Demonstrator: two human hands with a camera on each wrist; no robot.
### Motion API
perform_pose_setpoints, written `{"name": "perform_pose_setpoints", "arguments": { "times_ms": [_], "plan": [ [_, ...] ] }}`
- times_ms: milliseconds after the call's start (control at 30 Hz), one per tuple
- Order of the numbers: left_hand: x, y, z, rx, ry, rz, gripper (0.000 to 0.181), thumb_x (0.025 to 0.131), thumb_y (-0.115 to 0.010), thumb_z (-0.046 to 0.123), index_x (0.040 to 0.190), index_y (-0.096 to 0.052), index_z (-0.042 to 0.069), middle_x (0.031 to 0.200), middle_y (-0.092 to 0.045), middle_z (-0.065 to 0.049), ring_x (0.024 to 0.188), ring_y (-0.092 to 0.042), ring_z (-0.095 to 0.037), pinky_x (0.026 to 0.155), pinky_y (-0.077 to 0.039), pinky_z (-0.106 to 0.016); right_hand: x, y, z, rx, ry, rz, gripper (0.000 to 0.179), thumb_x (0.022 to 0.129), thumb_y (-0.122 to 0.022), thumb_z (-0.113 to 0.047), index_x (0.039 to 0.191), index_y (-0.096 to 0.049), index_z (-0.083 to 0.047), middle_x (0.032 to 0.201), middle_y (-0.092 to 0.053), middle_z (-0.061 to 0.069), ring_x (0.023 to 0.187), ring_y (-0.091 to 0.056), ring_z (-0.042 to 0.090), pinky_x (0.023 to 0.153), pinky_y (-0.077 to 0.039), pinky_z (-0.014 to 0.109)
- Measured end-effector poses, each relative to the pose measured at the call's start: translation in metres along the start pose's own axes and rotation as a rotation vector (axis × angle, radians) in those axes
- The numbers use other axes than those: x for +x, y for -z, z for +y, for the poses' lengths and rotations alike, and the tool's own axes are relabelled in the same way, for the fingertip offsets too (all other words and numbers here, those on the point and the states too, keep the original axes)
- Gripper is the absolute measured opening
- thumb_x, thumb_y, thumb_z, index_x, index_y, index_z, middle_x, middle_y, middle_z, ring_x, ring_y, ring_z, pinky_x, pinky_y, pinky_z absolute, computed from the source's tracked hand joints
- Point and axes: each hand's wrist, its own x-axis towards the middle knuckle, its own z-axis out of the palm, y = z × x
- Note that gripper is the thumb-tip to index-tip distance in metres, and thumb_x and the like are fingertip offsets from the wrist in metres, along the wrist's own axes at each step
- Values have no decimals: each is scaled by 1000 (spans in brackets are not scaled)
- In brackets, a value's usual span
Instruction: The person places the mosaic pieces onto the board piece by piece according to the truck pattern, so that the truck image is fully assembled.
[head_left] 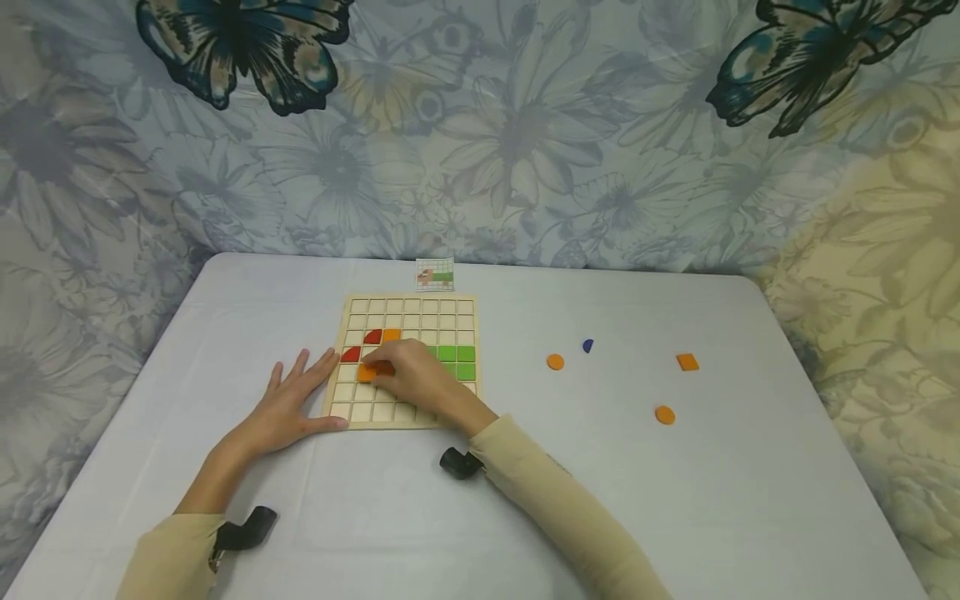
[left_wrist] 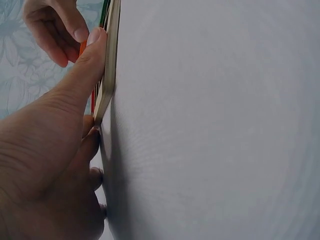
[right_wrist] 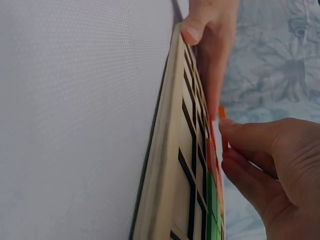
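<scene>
A wooden grid board (head_left: 362,412) lies on the table. My left hand (head_left: 288,410) rests spread at its left side, thumb on the lower left corner and index finger at the left edge. Over the board, my right hand (head_left: 412,377) pinches an orange tile (right_wrist: 222,112) between thumb and fingers, just above the cells. Red rounded-corner tiles (head_left: 372,337), an orange square tile (head_left: 392,335) and several green square tiles (head_left: 466,354) sit in the grid. Part of the middle of the board is hidden under my right hand.
A small pattern card (head_left: 435,274) lies behind the board. Right of it, on the white table (head_left: 570,467), are a blue half-round tile (head_left: 588,345), two orange discs (head_left: 555,362) and an orange four-sided tile (head_left: 687,362). Patterned cloth (head_left: 517,167) hangs behind.
</scene>
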Motion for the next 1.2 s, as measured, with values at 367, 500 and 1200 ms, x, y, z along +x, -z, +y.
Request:
{"name": "perform_pose_setpoints", "arguments": {
  "times_ms": [367, 500, 1200],
  "plan": [
    [0, 0, 0, -3, 2, 2, 108, 76, -78, 53, 156, -23, 8, 162, -19, -15, 148, 1, -44, 114, 14, -60, 8, -7, 0, -78, -30, -5, 29, 88, -74, -10, 117, -73, -7, 110, -72, -1, 95, -63, 6, 87, -48, 14],
    [1, 1, 1, 1, 2, 0, 108, 76, -78, 53, 156, -23, 7, 162, -19, -16, 148, 1, -44, 114, 14, -61, 10, -8, 0, -117, -23, -7, 29, 88, -74, -12, 117, -72, -8, 111, -72, -1, 96, -63, 7, 88, -48, 15],
    [2, -1, 0, 8, 10, 3, 108, 75, -78, 54, 156, -23, 7, 161, -19, -16, 148, 1, -45, 114, 14, -61, -5, 11, 6, -54, 5, 48, 28, 88, -74, -13, 116, -72, -6, 113, -72, 2, 108, -66, 14, 95, -48, 20]
  ]
}}
